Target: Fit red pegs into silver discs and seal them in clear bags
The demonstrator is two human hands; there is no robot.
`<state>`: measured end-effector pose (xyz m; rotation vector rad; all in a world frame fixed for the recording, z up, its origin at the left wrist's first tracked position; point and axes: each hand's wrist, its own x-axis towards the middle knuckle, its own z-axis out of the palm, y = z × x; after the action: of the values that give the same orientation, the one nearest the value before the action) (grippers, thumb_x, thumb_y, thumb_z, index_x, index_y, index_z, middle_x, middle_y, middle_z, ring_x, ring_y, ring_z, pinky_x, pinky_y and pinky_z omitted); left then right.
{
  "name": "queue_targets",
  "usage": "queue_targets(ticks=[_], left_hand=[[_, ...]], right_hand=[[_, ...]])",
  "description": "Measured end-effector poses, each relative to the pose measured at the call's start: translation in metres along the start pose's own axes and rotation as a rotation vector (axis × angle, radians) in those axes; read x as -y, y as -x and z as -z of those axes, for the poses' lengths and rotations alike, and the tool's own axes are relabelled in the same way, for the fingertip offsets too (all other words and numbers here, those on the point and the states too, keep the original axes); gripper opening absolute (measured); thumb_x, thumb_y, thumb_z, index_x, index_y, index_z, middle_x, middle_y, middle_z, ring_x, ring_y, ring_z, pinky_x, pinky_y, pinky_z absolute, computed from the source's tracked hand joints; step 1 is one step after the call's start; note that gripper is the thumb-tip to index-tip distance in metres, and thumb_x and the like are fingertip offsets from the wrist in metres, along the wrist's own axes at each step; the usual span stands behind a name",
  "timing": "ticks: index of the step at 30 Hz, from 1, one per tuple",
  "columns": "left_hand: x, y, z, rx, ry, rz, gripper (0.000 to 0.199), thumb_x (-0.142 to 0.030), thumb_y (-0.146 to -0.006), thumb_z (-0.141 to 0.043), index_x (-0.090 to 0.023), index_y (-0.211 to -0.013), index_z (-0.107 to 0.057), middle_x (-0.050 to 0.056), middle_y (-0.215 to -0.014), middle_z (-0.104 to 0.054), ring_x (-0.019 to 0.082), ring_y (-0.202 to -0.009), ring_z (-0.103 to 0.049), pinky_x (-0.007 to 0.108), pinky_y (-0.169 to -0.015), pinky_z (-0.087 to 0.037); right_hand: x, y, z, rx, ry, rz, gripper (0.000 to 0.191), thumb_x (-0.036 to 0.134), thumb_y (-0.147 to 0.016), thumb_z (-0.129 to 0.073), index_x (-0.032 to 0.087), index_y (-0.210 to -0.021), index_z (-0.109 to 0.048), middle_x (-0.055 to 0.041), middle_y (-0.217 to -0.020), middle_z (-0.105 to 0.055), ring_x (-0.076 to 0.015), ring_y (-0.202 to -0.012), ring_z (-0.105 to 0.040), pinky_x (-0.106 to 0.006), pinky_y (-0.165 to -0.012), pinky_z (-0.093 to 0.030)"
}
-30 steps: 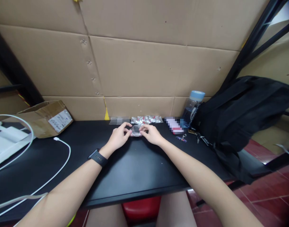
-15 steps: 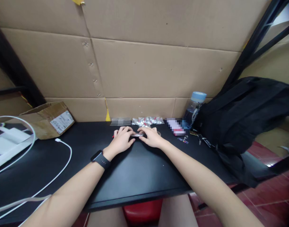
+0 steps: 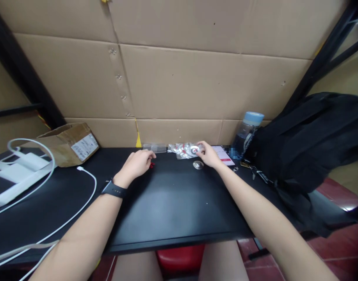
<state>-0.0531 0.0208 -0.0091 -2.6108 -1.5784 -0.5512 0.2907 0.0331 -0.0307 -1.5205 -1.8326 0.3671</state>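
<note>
My right hand (image 3: pixel 208 155) pinches the edge of a clear plastic packet with a round silver piece in it (image 3: pixel 194 150), at the right end of a row of packets. In front of that hand a shiny round disc (image 3: pixel 198 165) lies on the black table. My left hand (image 3: pixel 137 164), a dark watch on its wrist, is over the table with fingers bent forward and apparently nothing in them. Just beside its fingertips is a small red object (image 3: pixel 152 165), partly hidden, its kind unclear. More clear packets with red marks (image 3: pixel 179 150) lie along the cardboard wall.
Flat clear bags (image 3: pixel 155 148) lie behind my left hand. Left are an open cardboard box (image 3: pixel 76 146), a white charger (image 3: pixel 29 162) and a white cable (image 3: pixel 91 195). Right are a pink-white card (image 3: pixel 225 156), a blue-lidded bottle (image 3: pixel 249 130), keys (image 3: pixel 254 173) and a black backpack (image 3: pixel 310 144).
My hands have moved apart from the shiny piece they held together. The right went back to the packets, the left moved left beside the red object. A round disc now lies on the table.
</note>
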Motion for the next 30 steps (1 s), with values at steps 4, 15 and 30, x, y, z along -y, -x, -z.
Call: queue_targets(ticks=[4,15,30], left_hand=[[0.033,0.007,0.004,0.142,0.015,-0.036,0.028,-0.022,-0.081,-0.064,-0.025,-0.108,-0.072,0.005,-0.11,-0.074,0.025,-0.099,-0.068,0.032,-0.085,-0.049],[0.019,0.0,0.001,0.047,-0.048,-0.073,0.017,-0.033,-0.089,-0.063,-0.029,-0.083,-0.078,0.002,-0.1,-0.076,0.026,-0.098,-0.066,0.034,-0.076,-0.04],[-0.037,0.006,0.005,-0.145,0.293,-0.099,0.022,-0.038,-0.1,-0.052,-0.023,-0.097,-0.069,0.003,-0.093,-0.076,0.021,-0.084,-0.068,0.032,-0.081,-0.044]], right_hand=[[-0.014,-0.008,0.002,-0.067,0.333,-0.083,0.042,0.022,-0.088,-0.068,0.023,-0.129,-0.058,-0.0111,-0.111,-0.07,-0.0314,-0.109,-0.063,-0.05,-0.096,-0.042],[0.014,0.016,0.024,0.404,0.241,0.186,0.033,0.026,-0.074,-0.082,0.017,-0.105,-0.074,-0.0075,-0.101,-0.076,-0.0207,-0.084,-0.069,-0.029,-0.079,-0.05],[0.056,0.034,0.0,0.094,-0.344,0.238,0.033,0.03,-0.073,-0.079,0.02,-0.102,-0.068,-0.0053,-0.101,-0.075,-0.0186,-0.088,-0.069,-0.026,-0.07,-0.052]])
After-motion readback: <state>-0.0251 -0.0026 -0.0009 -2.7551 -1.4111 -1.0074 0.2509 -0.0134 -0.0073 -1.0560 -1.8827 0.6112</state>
